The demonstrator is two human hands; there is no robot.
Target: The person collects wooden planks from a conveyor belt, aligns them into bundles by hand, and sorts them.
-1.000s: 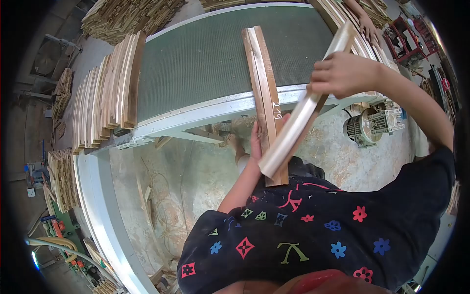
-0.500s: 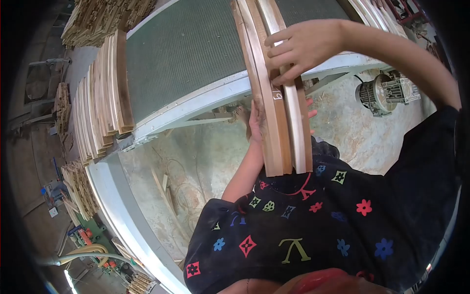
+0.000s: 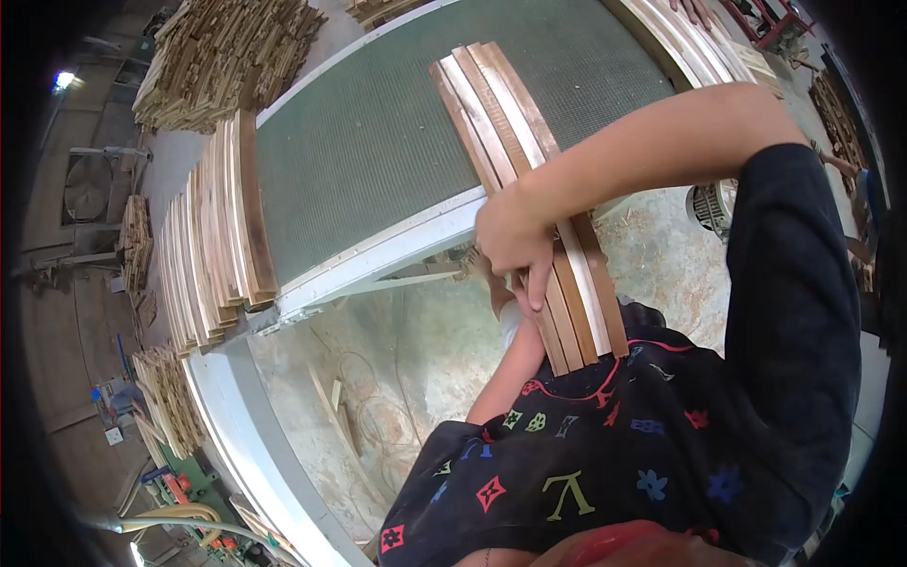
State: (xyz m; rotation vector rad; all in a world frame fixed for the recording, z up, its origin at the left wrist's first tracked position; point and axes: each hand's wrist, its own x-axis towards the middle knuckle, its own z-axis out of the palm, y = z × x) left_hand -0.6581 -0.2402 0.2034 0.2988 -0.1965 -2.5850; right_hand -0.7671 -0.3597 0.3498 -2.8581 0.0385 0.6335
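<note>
At the near edge of the green surface (image 3: 378, 161), our right hand (image 3: 516, 227) reaches across the wooden strips (image 3: 501, 118), thumb on top, other fingers bent down over their left side, gripping them. Our left hand is hidden beyond it; we cannot tell how its fingers stand. The wooden strips are together side by side, though their ends look uneven; how much is left we cannot judge. Their long axis runs from our shirt (image 3: 614, 444) out above the green surface, far ends angled left. Left of it stands a row of similar strips (image 3: 208, 246); at its right, another person's hand (image 3: 697, 11) is by more.
</note>
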